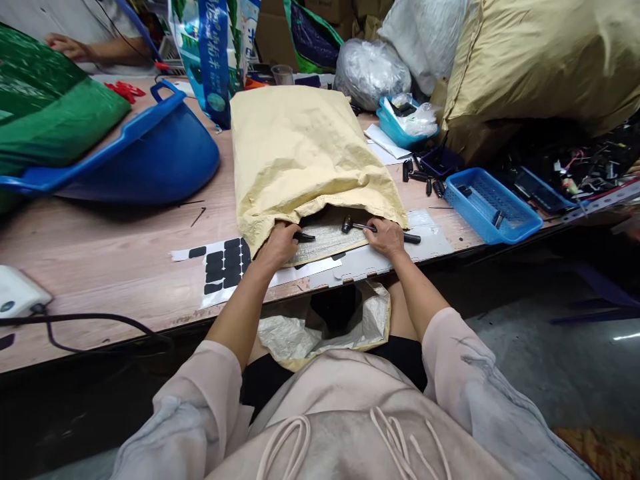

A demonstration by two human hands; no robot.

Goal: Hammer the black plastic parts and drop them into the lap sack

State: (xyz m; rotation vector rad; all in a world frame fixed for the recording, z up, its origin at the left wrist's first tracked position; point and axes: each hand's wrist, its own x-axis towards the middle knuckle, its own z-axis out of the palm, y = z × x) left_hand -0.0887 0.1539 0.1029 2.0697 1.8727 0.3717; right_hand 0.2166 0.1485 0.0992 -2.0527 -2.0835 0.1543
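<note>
A large yellow woven sack (305, 140) lies on the wooden table with its mouth toward me. My left hand (281, 245) is closed at the left corner of the mouth, its fingertips partly under the sack's edge. A small black piece (305, 237) lies by those fingertips. On the right side of the mouth, my right hand (386, 237) has its fingers closed on the sack's edge. The metal shaft of a black-handled tool (412, 239) runs beside or under that hand, and its dark round head (347, 225) rests on the sack's pale lining.
A blue scoop-like basin (150, 153) stands at left, near a white power socket (20, 293). Black stickers (225, 267) lie on a sheet left of the sack. A blue basket (493, 203) and small black parts (420, 176) are at right. Another person's hand (70, 48) shows at upper left.
</note>
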